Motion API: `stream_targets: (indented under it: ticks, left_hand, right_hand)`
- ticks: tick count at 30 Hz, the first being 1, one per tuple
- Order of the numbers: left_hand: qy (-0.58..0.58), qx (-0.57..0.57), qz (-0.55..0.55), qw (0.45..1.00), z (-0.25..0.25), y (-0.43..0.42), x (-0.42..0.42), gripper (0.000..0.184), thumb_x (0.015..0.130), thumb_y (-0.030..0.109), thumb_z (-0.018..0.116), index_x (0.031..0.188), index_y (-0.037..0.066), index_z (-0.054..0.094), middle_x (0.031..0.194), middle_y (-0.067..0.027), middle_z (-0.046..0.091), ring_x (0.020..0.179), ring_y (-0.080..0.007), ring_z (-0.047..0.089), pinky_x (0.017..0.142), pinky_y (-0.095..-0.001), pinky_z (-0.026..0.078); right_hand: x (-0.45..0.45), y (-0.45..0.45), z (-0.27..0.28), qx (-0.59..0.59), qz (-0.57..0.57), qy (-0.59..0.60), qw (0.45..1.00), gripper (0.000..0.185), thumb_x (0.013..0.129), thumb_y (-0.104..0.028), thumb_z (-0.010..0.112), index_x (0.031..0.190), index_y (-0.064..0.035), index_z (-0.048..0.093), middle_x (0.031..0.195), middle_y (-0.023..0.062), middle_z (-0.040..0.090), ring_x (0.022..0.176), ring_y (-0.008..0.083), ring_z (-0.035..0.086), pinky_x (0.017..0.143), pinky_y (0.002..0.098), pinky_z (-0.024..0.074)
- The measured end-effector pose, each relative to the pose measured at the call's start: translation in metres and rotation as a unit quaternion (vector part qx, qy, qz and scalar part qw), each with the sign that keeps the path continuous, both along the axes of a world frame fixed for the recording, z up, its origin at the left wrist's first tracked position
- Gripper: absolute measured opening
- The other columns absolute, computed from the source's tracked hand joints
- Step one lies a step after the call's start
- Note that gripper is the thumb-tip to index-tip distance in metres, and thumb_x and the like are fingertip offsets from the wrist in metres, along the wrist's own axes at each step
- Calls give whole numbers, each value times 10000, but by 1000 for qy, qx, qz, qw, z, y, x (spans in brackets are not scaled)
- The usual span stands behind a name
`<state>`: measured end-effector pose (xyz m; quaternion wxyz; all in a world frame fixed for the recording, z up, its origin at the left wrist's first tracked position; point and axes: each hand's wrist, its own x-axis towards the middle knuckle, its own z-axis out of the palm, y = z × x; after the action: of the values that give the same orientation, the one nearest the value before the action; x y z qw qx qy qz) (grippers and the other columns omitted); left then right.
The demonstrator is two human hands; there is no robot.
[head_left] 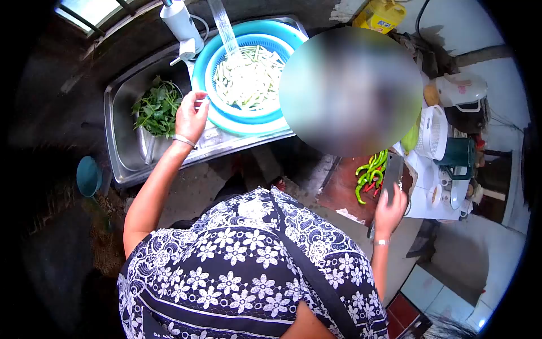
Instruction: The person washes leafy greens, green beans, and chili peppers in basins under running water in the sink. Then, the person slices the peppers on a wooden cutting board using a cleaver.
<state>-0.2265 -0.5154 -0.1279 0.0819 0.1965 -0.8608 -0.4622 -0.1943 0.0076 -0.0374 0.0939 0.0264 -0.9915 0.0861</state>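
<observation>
My left hand (193,116) is at the near-left rim of a turquoise basin (245,130), its fingers curled and closed at the edge. Inside the basin sits a blue colander (210,70) full of cut pale-green bean pieces (248,82), with water running onto them. On the right, my right hand (390,212) is closed over the handle of a cleaver (394,166), mostly covering it. The blade lies over a brown cutting board (341,183), close beside green chili peppers (361,192) and red chili peppers (371,187).
Leafy greens (158,110) lie in the left bowl of the steel sink (112,130). A white faucet unit (183,25) stands behind. A white basket (432,133) and a dark green pitcher (457,152) stand at right. A blurred oval hides the area behind the board.
</observation>
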Motion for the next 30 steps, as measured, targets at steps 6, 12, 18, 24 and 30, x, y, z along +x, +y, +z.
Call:
stream_targets:
  ticks: [6,12,18,24,30]
  left_hand:
    - [-137,-61,-66,986,-39,-10,-31,502,768,157,672,1165,-68,461,1108,-267,551,1074,-401,517,926,-462,416]
    - [-147,-87,-58,984,-66,9,-41,722,779,75,608,1345,-112,201,1312,-353,346,1263,-453,324,1063,-453,273]
    - [-154,41,14,987,-63,1,-51,721,788,58,574,1356,-129,171,1268,-372,396,1246,-475,358,1069,-463,278]
    - [-313,373,111,866,-61,-19,-83,499,779,40,545,1206,-126,346,1125,-291,550,1045,-400,567,937,-393,438]
    - [-250,227,158,928,-132,-9,-75,449,758,53,590,1141,-114,425,1036,-263,600,965,-362,615,839,-379,480]
  right_hand:
    - [-163,-293,-58,-190,277,-130,933,715,729,-370,721,1296,-21,460,1308,259,419,1221,396,397,1020,444,340]
    - [-193,-424,-190,9,312,-302,900,1025,642,-671,640,1455,-208,221,1467,241,242,1320,472,247,1027,625,243]
    - [-224,-362,-180,-2,444,-176,878,380,743,-319,649,1072,-132,609,929,184,537,916,359,574,733,464,499]
    - [-229,-427,-191,-16,321,-185,929,816,716,-623,613,1318,-93,461,1286,266,457,1168,436,466,972,487,397]
    - [-222,-379,-151,99,522,-201,823,589,713,-425,635,1211,-125,537,1363,235,383,1248,427,358,965,554,334]
